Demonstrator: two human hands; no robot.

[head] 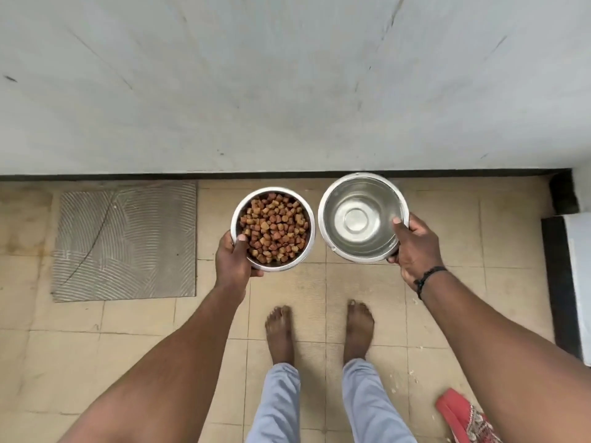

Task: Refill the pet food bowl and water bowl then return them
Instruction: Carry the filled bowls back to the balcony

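Observation:
A steel food bowl (302,206) full of brown kibble (275,231) is held above the tiled floor. My left hand (232,260) grips its near-left rim, thumb over the edge. Just to its right is a steel water bowl (339,190) with clear water in it. My right hand (415,251) grips that bowl's near-right rim, thumb inside the edge. A black band sits on my right wrist. The two bowls are side by side, almost touching, in front of a pale wall.
A grey ribbed mat (124,241) lies on the beige tiled floor (447,225) to the left, by the wall. My bare feet (319,330) stand below the bowls. A dark-edged white object (572,282) is at the right, a red cloth (463,417) at the bottom right.

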